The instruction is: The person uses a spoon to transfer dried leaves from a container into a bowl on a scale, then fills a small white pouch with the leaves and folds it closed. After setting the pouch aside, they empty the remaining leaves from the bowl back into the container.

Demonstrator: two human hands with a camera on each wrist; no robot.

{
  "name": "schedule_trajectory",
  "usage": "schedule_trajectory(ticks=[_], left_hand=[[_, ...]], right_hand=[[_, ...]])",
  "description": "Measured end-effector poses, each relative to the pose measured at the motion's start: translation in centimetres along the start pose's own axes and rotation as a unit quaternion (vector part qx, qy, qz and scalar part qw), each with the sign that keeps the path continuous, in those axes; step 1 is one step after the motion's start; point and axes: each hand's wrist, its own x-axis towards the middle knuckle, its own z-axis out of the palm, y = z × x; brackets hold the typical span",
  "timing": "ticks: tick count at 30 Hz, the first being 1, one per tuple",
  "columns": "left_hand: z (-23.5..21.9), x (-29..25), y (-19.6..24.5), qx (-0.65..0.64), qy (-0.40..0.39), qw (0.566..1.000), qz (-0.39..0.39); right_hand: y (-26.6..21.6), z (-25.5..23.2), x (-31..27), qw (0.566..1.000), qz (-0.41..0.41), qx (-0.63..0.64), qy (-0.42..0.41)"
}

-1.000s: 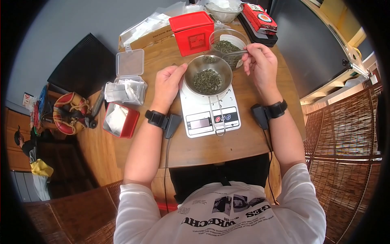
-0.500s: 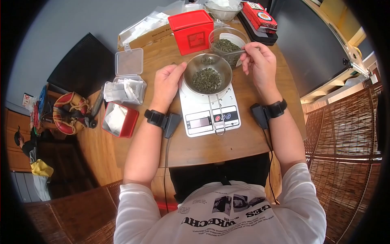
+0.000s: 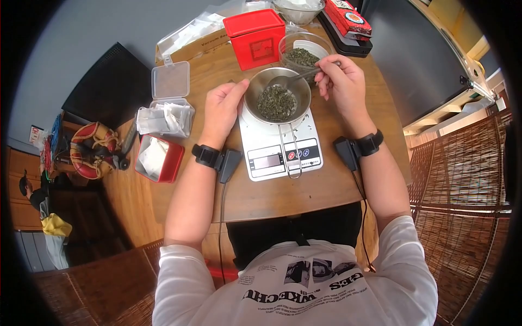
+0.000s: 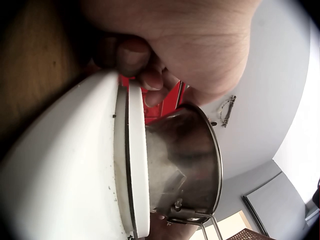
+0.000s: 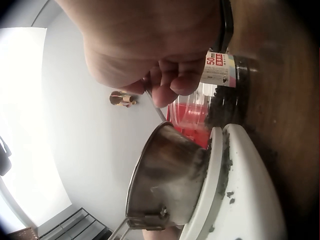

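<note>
A steel pan (image 3: 254,103) with a wire handle stands on the white kitchen scale (image 3: 252,136), dried green leaves (image 3: 276,103) inside it. At the pan's left rim, my left hand (image 3: 222,106) touches the edge with thumb and forefinger; its other fingers curl beside the scale plate in the left wrist view. My right hand (image 3: 345,84) pinches the handle of a metal spoon (image 3: 296,79), whose bowl is inside the pan's far side. Behind, a clear jar (image 3: 329,46) holds more leaves. The right wrist view shows the pan (image 5: 165,175) beside the right hand (image 5: 155,45).
A red lidded tin (image 3: 255,41) stands behind the pan. At the left are a clear box (image 3: 179,117) of white packets and an open red box (image 3: 173,163). Red packages (image 3: 348,22) and a glass bowl (image 3: 299,13) are at the back. Loose leaf bits lie on the scale.
The spoon has moved left and down from above the pan's far rim to inside the pan, and its load of leaves no longer shows. The left hand stays at the rim.
</note>
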Motion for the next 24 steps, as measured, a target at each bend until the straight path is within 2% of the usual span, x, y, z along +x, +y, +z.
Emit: schedule_trajectory(ticks=[9, 12, 14, 21, 24], left_hand=[[0.0, 0.0, 0.0, 0.009, 0.002, 1.000, -0.004], [0.0, 0.0, 0.1, 0.010, 0.004, 1.000, -0.005], [0.0, -0.1, 0.2, 0.008, 0.004, 1.000, -0.004], [0.1, -0.2, 0.4, -0.002, 0.000, 1.000, -0.014], [0.0, -0.1, 0.3, -0.003, -0.001, 1.000, -0.009]], right_hand=[[-0.6, 0.0, -0.1, 1.000, -0.011, -0.003, -0.004], [-1.2, -0.1, -0.2, 0.998, -0.042, 0.029, 0.032], [-1.5, -0.1, -0.2, 0.994, -0.090, 0.021, 0.055], [-2.2, 0.0, -0.4, 0.993, -0.117, -0.002, 0.030], [-2.6, 0.3, -0.5, 0.988, -0.146, -0.012, 0.055]])
